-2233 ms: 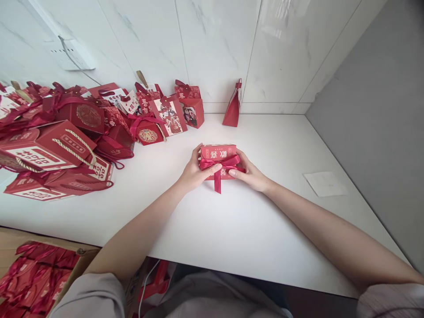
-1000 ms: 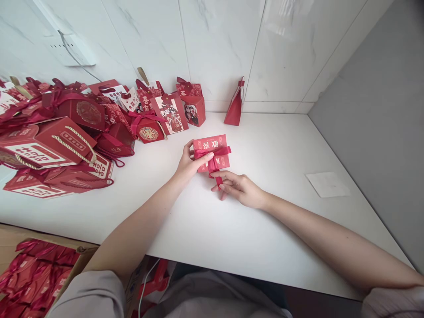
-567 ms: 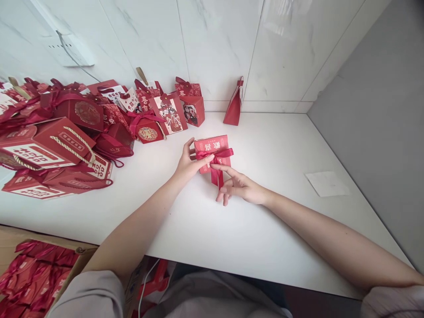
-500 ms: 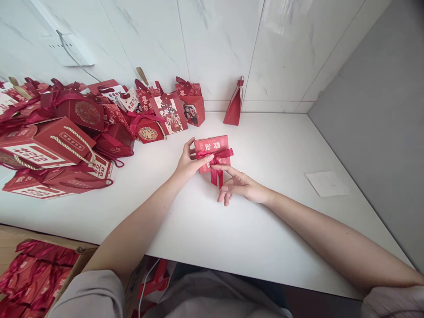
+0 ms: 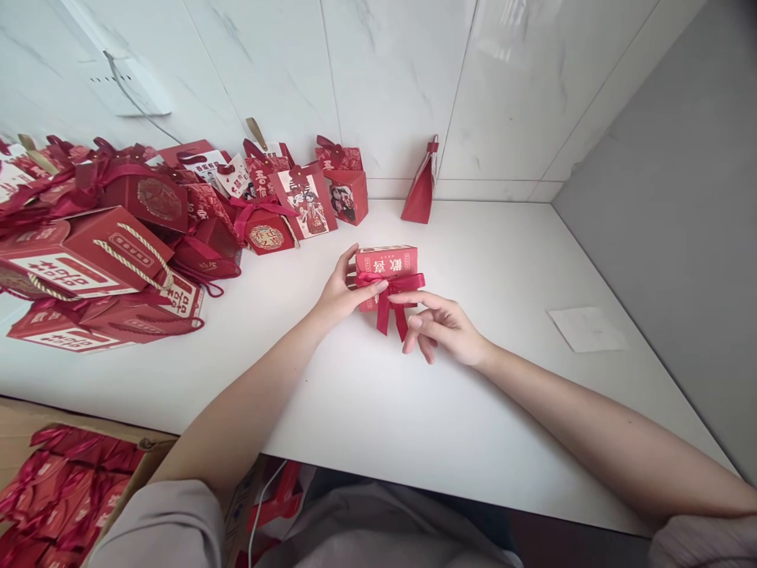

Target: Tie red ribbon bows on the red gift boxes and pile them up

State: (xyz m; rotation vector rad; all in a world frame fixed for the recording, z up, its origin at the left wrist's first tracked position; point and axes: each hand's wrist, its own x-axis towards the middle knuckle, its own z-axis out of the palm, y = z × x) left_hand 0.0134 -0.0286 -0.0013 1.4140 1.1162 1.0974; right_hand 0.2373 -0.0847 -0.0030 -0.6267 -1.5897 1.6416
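Observation:
A small red box (image 5: 387, 262) with printed characters sits at the middle of the white table, a dark red ribbon (image 5: 408, 281) tied in a bow across its front. Two ribbon tails hang below the knot. My left hand (image 5: 348, 288) grips the box from its left side, its thumb pressed on the ribbon near the knot and its fingers partly hidden behind the box. My right hand (image 5: 441, 325) is at the lower right of the bow with its fingers apart; the index fingertip touches the ribbon just under the knot. Nothing is held in it.
Many red gift boxes (image 5: 124, 244) are piled on the white table (image 5: 355, 410) at the left and along the wall. A red triangular box (image 5: 419, 193) stands behind. White paper (image 5: 587, 329) lies right. A carton (image 5: 142, 477) of red boxes is lower left.
The box has shifted slightly right and tilted so that its top edge shows. Both hands have moved a little right with it, and the ribbon tails have spread apart.

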